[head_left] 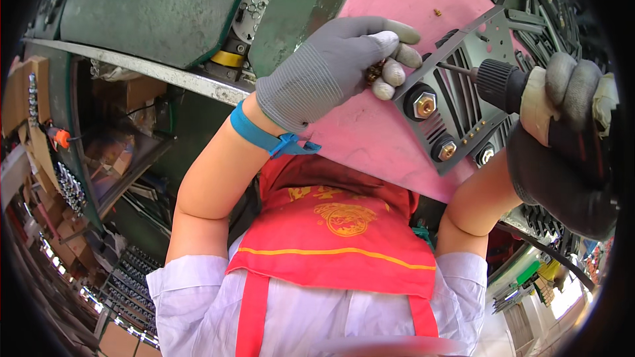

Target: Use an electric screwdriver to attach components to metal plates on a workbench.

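Panel (447, 96), grey, metal and slotted, lies at a slant toward the right of the pink mat (364, 129) in the head view, between the two hands. On its near part sit round fittings (424, 104), each with a black ring, a hex nut and a brass centre. A row of brass studs (473, 133) runs along it near the right side.

The left hand (354, 59), in a grey glove with a blue band (254, 131) at the wrist, curls its fingers around a few small brass screws (375, 73). Its fingertips are just beside the panel's left edge; whether they touch it cannot be told. The right hand (575, 92), also gloved, grips a black driver (501, 84) wrapped with pale tape. The driver's thin bit points left across the far part of the panel; what its tip meets is unclear.

One loose brass screw (437, 12) lies on the far part of the mat. Far left of the mat, a pan (254, 13) holds small metal rings, and a green sheet (152, 6) is farther left. Metal strips (542, 16) are heaped at the far right. Nearest is the person's red apron (331, 231).
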The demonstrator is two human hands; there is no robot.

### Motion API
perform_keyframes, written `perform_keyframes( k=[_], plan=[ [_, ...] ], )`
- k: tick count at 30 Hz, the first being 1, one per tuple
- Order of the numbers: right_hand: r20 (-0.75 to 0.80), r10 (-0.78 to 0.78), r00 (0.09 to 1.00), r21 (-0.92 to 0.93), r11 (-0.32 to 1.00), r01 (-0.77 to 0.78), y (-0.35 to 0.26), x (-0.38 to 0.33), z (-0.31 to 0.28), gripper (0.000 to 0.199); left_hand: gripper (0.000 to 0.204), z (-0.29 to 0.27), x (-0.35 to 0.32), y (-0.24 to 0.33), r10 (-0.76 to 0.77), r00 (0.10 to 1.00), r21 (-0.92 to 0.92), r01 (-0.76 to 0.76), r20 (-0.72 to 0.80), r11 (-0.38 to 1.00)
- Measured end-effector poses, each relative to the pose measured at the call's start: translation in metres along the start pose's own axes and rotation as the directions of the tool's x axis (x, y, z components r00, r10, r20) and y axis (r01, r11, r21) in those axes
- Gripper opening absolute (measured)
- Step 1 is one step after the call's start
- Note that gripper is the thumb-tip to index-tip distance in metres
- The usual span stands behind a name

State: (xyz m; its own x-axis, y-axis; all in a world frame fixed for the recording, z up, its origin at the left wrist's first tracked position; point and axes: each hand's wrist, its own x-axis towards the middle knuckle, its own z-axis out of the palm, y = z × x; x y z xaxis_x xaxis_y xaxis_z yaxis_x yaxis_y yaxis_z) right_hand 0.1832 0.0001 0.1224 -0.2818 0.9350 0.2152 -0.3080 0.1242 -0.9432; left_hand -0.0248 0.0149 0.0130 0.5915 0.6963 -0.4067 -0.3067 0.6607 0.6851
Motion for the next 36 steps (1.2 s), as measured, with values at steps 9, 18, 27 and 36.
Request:
perform_keyframes(
  k=[9, 18, 27, 36],
  plan=[
    [-0.02, -0.105, 0.994, -0.053, 0.993, 0.104, -0.006, 0.006, 0.009, 0.034, 0.036, 0.002, -0.004, 0.006, -0.071, 0.997, 0.131, 0.073, -0.024, 0.989],
    [-0.05, -0.199, 0.979, -0.11, 0.975, 0.192, 0.005, 0.019, 0.032, 0.034, 0.043, 0.011, -0.005, 0.006, -0.008, 0.999, 0.003, 0.008, 0.054, 1.0],
    [-0.089, -0.267, 0.96, -0.151, 0.956, 0.252, 0.008, 0.014, 0.031, 0.034, 0.057, 0.014, -0.008, 0.004, -0.063, 0.992, -0.015, 0.065, 0.113, 0.998],
    [-0.126, -0.336, 0.933, -0.189, 0.932, 0.31, 0.012, 0.012, 0.023, 0.035, 0.056, 0.019, -0.002, -0.001, 0.045, 0.996, -0.003, -0.045, 0.077, 0.999]
  ],
)
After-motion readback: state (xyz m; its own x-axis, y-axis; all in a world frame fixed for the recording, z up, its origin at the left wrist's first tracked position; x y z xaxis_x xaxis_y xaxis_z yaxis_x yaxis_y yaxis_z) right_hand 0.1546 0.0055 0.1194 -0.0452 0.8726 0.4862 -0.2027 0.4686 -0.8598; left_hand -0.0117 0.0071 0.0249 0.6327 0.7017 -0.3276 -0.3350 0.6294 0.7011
